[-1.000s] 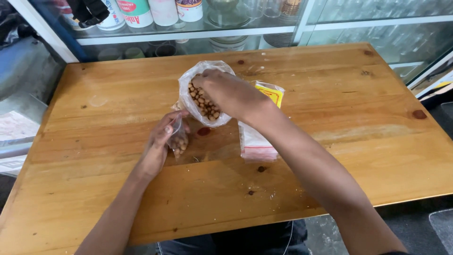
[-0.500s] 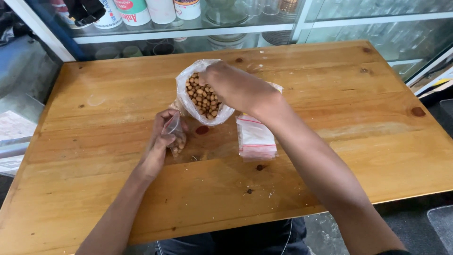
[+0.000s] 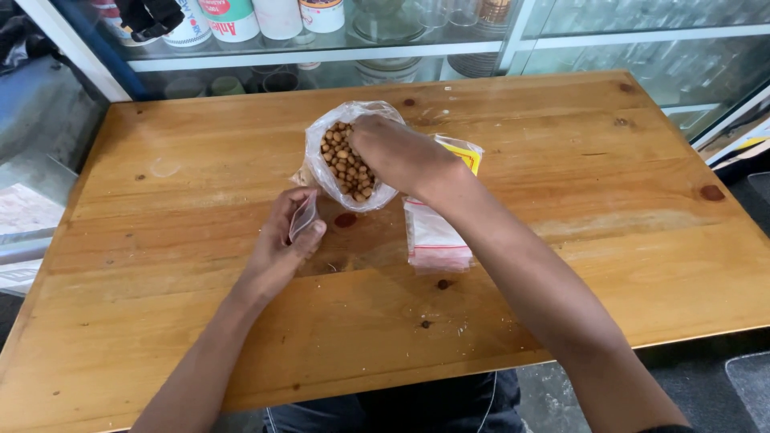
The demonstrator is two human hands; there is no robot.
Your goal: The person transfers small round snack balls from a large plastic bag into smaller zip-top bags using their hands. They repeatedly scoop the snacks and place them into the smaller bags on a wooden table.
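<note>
The right hand [image 3: 393,148] grips the rim of a clear plastic bag of roasted peanuts [image 3: 346,164], slumped near the middle of the wooden surface [image 3: 160,321]. At seven o'clock from it, the left hand [image 3: 290,234] pinches a small clear pouch [image 3: 302,216]. The bag looks thin, crinkled, wide-mouthed and soft-sided — a loosened grip could tip it, scattering nuts. A stack of empty pouches [image 3: 433,236] lies at four o'clock — easily brushed aside by the forearm.

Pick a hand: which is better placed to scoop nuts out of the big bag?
Right. The right hand is already at the big bag of nuts; the left hand holds a small clear bag.
</note>
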